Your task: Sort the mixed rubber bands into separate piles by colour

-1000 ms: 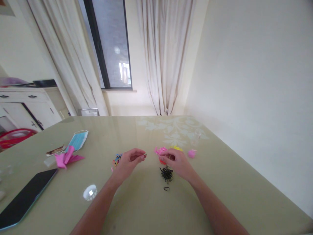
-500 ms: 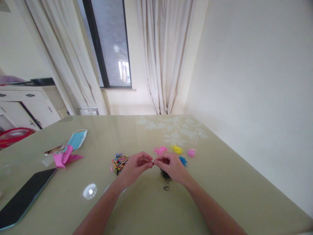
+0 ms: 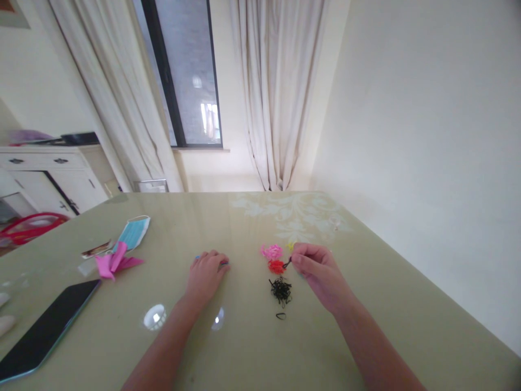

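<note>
My right hand (image 3: 319, 269) pinches a small black rubber band (image 3: 287, 263) between thumb and fingertips. The band hangs beside a red pile of rubber bands (image 3: 277, 266). My left hand (image 3: 207, 276) lies palm down with its fingers apart over the mixed-colour rubber bands (image 3: 224, 263), covering most of them. Its fingertips are partly hidden. Between the hands are a black rubber band pile (image 3: 280, 291) and one loose black band (image 3: 280, 315). Behind the red pile sits a pink pile (image 3: 271, 251). A few yellow bands (image 3: 290, 246) show past my right fingers.
On the left of the glossy table (image 3: 252, 347) lie a dark phone (image 3: 49, 328), a pink folded paper shape (image 3: 116, 262), a blue face mask (image 3: 133, 233) and a small brown strip (image 3: 96, 249). A wall (image 3: 427, 163) runs along the right side.
My hands, together at the middle before, have parted. The left has gone down onto the mixed pile; the right has moved right with a black band, uncovering the red and black piles.
</note>
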